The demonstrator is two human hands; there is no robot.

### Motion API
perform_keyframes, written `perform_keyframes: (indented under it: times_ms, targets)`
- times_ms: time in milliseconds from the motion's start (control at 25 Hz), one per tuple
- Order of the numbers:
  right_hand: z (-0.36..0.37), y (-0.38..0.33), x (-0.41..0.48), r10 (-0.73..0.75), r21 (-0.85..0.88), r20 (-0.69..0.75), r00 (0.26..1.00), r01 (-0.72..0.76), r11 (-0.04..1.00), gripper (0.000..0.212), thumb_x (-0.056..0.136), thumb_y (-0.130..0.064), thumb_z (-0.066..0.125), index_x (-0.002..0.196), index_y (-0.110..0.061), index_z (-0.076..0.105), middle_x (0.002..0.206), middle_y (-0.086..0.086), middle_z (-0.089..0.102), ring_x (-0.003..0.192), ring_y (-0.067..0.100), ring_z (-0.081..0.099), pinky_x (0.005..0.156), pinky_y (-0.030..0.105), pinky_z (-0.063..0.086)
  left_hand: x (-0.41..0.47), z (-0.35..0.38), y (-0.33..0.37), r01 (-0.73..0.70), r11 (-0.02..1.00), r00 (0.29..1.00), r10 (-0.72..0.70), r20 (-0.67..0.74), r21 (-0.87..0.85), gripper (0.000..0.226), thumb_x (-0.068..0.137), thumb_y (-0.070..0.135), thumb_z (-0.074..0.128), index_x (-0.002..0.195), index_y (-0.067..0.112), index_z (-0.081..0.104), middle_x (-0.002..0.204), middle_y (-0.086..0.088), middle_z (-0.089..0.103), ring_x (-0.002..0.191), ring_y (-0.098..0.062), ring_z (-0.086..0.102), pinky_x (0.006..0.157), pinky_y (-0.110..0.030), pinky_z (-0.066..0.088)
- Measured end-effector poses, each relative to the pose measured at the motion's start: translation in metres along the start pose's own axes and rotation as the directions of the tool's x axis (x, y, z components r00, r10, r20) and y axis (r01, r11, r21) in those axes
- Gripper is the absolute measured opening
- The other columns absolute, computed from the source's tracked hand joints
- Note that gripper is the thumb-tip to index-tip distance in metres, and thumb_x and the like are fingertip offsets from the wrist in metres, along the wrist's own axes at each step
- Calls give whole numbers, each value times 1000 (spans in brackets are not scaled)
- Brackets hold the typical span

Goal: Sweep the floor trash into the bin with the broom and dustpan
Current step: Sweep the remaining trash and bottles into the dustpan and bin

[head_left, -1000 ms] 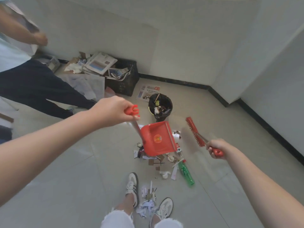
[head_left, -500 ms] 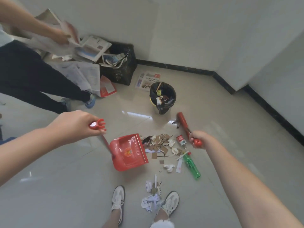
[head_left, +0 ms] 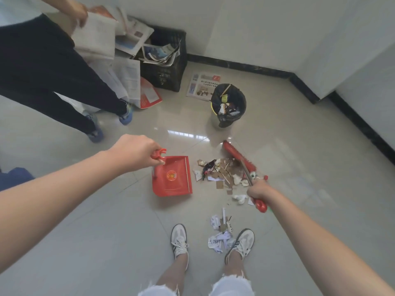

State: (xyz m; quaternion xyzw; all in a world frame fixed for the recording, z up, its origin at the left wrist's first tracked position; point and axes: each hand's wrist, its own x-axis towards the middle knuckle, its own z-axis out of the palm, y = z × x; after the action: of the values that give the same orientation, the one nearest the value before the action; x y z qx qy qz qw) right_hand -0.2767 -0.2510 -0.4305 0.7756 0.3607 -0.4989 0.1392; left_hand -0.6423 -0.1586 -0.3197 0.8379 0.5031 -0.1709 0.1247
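Gripping the red clip at the top of the dustpan's handle, the left hand (head_left: 133, 152) holds the red dustpan (head_left: 172, 178) low over the tiled floor (head_left: 106, 231); whether the pan touches the tiles cannot be told. Its open mouth faces right, toward the trash pile (head_left: 222, 173) of cardboard bits, wrappers and crumpled paper lying just beside it. The right hand (head_left: 259, 190) is curled round the handle of the broom (head_left: 238, 155), with the red end of the handle sticking out below the fist. The broom's red head lies slantwise along the far side of the pile, so the trash sits between broom head and dustpan. Beyond the broom, toward the far wall edge of the floor, stands the bin (head_left: 228, 103), lined in black with rubbish already inside. A newspaper sheet (head_left: 203, 85) lies flat just behind it. Left of that, against the far wall, a black crate (head_left: 164, 67) is stuffed with newspapers. A second person (head_left: 53, 77) in dark trousers stands at the far left corner, holding papers. More paper scraps (head_left: 220, 238) lie between the wearer's white shoes (head_left: 179, 240), nearer the right one.
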Motion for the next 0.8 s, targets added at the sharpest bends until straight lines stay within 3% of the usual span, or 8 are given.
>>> perform_keyframes:
  times_ms: [160,280,360,520,640,800]
  targets:
    - [22,0,-14,80,253,52,995,-90,963,50,82,10,34,130,1,44,53,10,49,31,16,41,32,18,38,-1,29,-9,-57,996,997,54,55,61,37,82,60,53,90,25,64,85,6,67,87,-18,65,60,-25,39]
    - [32,-8,-19,153,448,121,981,-191,873,55,83,11,33,137,2,37,40,5,44,32,13,38,34,17,37,7,44,-13,-47,999,995,44,92,28,34,85,56,53,82,23,59,78,5,62,87,-21,65,59,-25,33]
    - [41,-19,-24,146,534,158,977,-209,819,55,86,12,34,140,-2,35,47,5,45,30,10,39,33,17,38,17,45,-18,-56,998,996,57,68,-8,33,85,56,54,77,24,55,69,6,55,87,-22,65,57,-25,31]
    - [63,-43,-43,99,576,175,980,-183,796,53,89,11,34,140,-4,36,57,6,42,27,7,38,31,16,36,40,37,-29,-92,994,996,93,19,-52,35,86,57,57,91,24,65,88,2,68,92,-23,65,60,-26,34]
    - [82,-55,-55,87,579,198,976,-188,794,53,87,12,34,138,-3,37,55,5,40,34,10,36,32,17,34,57,35,-16,-115,990,993,118,26,-86,33,87,54,58,76,24,50,75,6,53,89,-22,62,54,-25,28]
    - [103,-74,-73,39,595,240,970,-179,783,55,84,11,36,136,-6,42,53,5,41,39,12,38,35,18,37,75,36,15,-170,975,984,175,22,-145,32,87,47,61,71,21,49,74,3,51,80,-25,56,51,-28,24]
